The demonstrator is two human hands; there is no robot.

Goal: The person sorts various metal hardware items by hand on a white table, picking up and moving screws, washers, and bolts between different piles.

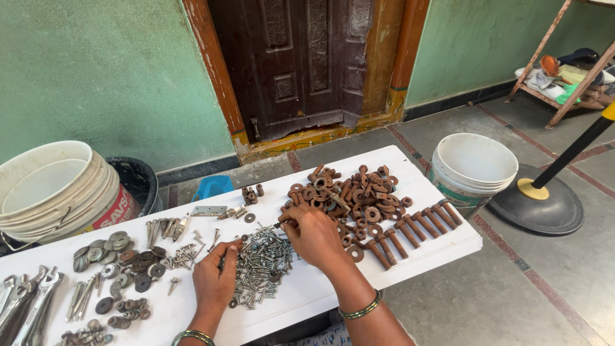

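Both hands in the screw pile (261,263)

Left hand (214,277) curled on the pile's near-left edge, grip unclear. Right hand (314,236) pinches a screw (282,223); rusty nuts (349,192) sit just beyond it.

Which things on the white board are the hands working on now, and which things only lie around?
In hand:
- left hand and right hand, both on the pile of small silvery screws

Lying about:
- rusty nuts and washers
- row of rusty bolts
- grey washers
- spanners
- metal hinge
- white bucket on the floor
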